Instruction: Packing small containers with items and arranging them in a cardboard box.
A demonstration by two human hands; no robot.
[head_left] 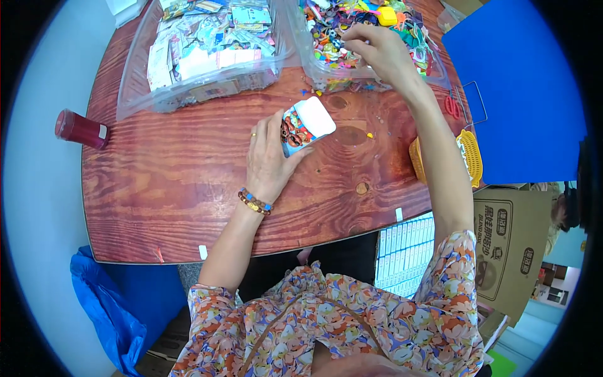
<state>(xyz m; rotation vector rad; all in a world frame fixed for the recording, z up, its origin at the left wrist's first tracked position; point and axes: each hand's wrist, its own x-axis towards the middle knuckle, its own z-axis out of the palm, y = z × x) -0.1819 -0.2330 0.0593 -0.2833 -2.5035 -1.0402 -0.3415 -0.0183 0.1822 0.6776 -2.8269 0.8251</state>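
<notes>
The left hand (267, 158) is holding a small printed box (295, 131) between thumb and fingers, above the middle of the tabletop (169, 201). The right hand (383, 58) is hovering at the right bin (442, 79), which is containing many small coloured pieces (326, 47); its fingers are bending narrowly, but one cannot tell whether they are pinching a piece.

Possibly, a too loose pinch would be letting a tiny piece fall; a yellow bit (369, 135) is already lying loose near the box. If the left hand were squeezing too hard, the thin-looking box could be bending. If the right forearm were swinging low, it could perhaps be knocking the yellow basket (475, 166) near the tabletop's edge.

About the writing: the box is showing a colourful picture on one face and a plain white panel. A brown carton (512, 251) at the right is bearing large dark characters and framed marks. A dark red jar (85, 129) is carrying a small white label, too small for reading.
</notes>
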